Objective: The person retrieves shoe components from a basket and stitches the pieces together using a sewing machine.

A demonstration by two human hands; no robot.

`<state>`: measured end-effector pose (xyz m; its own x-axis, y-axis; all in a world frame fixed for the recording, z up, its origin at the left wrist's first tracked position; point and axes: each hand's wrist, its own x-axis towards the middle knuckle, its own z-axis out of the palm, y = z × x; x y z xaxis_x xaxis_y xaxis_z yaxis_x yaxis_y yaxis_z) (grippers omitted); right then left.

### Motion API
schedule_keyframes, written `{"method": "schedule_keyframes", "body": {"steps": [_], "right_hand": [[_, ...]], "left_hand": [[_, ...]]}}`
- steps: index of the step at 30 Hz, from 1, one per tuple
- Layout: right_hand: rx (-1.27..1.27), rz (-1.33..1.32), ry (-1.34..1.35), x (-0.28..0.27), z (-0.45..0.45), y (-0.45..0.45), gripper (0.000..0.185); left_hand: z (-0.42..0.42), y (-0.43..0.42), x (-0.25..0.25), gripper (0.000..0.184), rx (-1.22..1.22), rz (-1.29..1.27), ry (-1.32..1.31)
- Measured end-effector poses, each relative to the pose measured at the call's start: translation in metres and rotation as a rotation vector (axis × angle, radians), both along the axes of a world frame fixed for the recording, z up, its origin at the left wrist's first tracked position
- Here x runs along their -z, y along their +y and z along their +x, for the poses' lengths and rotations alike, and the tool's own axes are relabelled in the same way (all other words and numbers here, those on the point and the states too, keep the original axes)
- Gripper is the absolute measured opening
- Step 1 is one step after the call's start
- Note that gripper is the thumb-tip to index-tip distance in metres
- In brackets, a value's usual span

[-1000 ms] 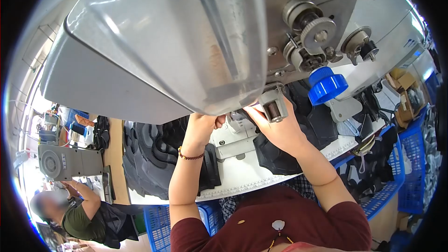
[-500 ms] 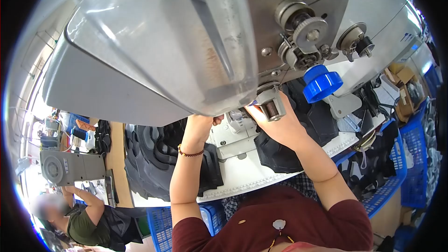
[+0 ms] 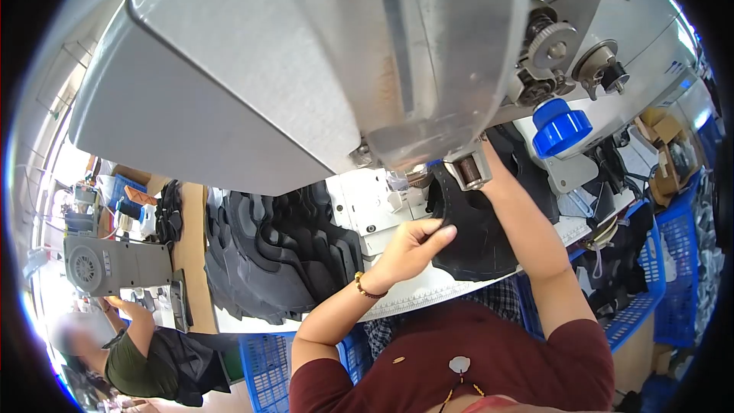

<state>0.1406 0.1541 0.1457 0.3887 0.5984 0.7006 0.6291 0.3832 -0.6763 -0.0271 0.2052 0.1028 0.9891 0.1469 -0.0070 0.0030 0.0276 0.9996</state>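
A black shoe upper lies on the white table under the sewing machine head. My left hand pinches its left edge between thumb and fingers. Behind the machine's small metal fitting, my right hand reaches in over the far side of the upper; its fingers are hidden. The pale machine bed shows to the left of the upper.
Stacked black uppers cover the table on the left. A blue knob juts from the machine. Blue baskets stand at the right, and another blue basket below the table. A co-worker sits at another machine.
My left hand has come down and right, out from beside the machine bed, onto the upper's edge. The upper now shows more to the right. The view has shifted, with the machine head further right.
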Motion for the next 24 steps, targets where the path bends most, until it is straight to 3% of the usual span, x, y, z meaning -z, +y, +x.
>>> {"method": "schedule_keyframes", "body": {"steps": [2, 3, 4, 6, 8, 9, 12, 24], "right_hand": [[0.02, -0.121, -0.035, -0.007, 0.004, -0.018, 0.023], [0.03, -0.182, -0.055, -0.011, 0.005, -0.027, 0.023], [0.126, -0.284, -0.195, -0.011, 0.009, -0.038, 0.022], [-0.045, -0.293, -0.277, -0.023, -0.008, -0.046, 0.024], [-0.086, -0.342, -0.674, -0.025, -0.016, -0.049, 0.037], [-0.046, -0.336, -0.715, -0.019, -0.019, -0.046, 0.042], [0.048, -0.133, -0.737, -0.005, -0.022, -0.038, 0.029], [0.177, -0.147, -0.743, 0.001, -0.036, -0.036, 0.022]], "left_hand": [[-0.005, 0.015, -0.013, 0.018, -0.078, 0.119, 0.109], [-0.006, 0.018, -0.015, 0.023, -0.192, 0.033, 0.016], [-0.009, 0.017, -0.036, 0.022, -0.278, -0.209, 0.029], [-0.011, 0.036, -0.045, 0.02, -0.239, -0.216, 0.06], [-0.008, 0.053, -0.05, 0.021, -0.137, -0.252, 0.118], [-0.005, 0.058, -0.049, 0.02, -0.149, -0.236, 0.098], [-0.002, 0.063, -0.057, 0.017, -0.201, -0.17, 0.056], [0.001, 0.063, -0.049, 0.018, -0.342, -0.23, -0.019]]}}
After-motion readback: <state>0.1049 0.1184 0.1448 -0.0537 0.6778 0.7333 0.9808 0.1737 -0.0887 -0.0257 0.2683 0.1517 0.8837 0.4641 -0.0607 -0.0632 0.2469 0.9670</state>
